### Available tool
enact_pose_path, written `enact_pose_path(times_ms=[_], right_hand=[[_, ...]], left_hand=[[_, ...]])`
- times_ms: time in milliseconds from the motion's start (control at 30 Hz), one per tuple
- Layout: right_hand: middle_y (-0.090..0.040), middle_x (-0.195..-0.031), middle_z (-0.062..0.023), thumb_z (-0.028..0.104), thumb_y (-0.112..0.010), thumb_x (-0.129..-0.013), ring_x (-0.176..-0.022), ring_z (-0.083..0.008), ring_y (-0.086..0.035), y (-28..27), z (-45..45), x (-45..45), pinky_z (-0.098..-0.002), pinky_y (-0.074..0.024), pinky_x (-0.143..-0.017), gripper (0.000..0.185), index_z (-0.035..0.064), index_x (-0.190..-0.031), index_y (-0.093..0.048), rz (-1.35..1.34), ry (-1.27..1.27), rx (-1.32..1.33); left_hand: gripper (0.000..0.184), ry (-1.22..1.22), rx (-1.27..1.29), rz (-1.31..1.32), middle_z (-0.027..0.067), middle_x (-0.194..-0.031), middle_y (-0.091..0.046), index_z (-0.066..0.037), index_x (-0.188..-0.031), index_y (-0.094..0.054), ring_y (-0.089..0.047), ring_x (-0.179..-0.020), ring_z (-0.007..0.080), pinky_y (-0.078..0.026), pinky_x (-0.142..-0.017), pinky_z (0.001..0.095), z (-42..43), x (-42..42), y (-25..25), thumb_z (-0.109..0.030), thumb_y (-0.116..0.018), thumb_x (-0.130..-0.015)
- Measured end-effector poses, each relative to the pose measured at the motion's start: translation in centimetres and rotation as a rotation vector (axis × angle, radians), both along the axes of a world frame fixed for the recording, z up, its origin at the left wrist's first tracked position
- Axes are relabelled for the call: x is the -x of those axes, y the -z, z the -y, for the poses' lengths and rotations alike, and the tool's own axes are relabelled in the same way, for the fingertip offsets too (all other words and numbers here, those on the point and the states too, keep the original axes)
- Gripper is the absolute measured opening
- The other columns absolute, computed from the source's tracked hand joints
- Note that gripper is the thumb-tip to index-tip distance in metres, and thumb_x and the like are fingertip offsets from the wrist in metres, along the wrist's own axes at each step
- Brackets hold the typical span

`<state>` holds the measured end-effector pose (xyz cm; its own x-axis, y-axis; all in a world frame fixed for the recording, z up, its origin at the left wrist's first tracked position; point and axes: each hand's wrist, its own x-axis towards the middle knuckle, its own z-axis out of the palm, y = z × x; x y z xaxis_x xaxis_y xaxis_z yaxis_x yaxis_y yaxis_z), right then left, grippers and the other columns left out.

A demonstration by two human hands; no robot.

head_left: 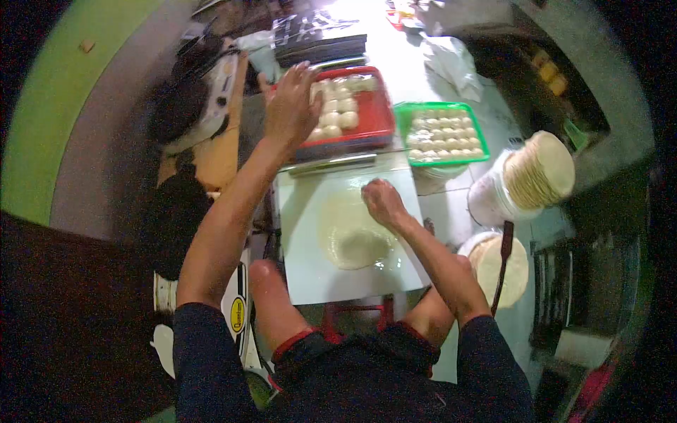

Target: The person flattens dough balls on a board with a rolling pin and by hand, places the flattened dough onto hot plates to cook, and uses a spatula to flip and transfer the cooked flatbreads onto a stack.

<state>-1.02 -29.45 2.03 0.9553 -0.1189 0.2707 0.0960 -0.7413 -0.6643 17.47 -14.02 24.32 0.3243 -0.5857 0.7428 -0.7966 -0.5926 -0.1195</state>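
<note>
My left hand point(290, 102) reaches over the left side of a red tray point(374, 120), beside rows of round dough balls point(338, 106). Its fingers are stretched out and slightly blurred, with nothing visible in them. Below, a thin, glossy sheet of dough point(345, 222) lies spread on a white board point(303, 271) in front of my knees. My right hand point(384, 203) is closed at the upper right edge of this sheet. Whatever its curled fingers hold, if anything, is hidden.
A green tray point(484, 137) of dough balls stands right of the red one. Further right, stacks of round flatbreads point(550, 169) top white buckets point(488, 194). A dark-handled tool point(506, 243) leans by the lower stack point(511, 278). At left is a stove point(218, 92).
</note>
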Motion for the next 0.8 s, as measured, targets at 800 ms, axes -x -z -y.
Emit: enact_pose_path(times_ms=[800], right_hand=[[-0.065, -0.110, -0.0128, 0.043, -0.075, -0.087, -0.105, -0.0261, -0.061, 0.6, 5.6, -14.7, -0.0441, -0.0495, -0.090, 0.058, 0.0060, -0.127, -0.054, -0.948, -1.440, 0.026]], left_hand=[[0.014, -0.188, 0.361, -1.281, 0.0136, -0.091, -0.066, -0.005, -0.098, -0.061, -0.063, -0.089, 0.0231, -0.047, -0.085, 0.0427, -7.0, 16.0, 23.5, -0.019, -0.062, -0.098]])
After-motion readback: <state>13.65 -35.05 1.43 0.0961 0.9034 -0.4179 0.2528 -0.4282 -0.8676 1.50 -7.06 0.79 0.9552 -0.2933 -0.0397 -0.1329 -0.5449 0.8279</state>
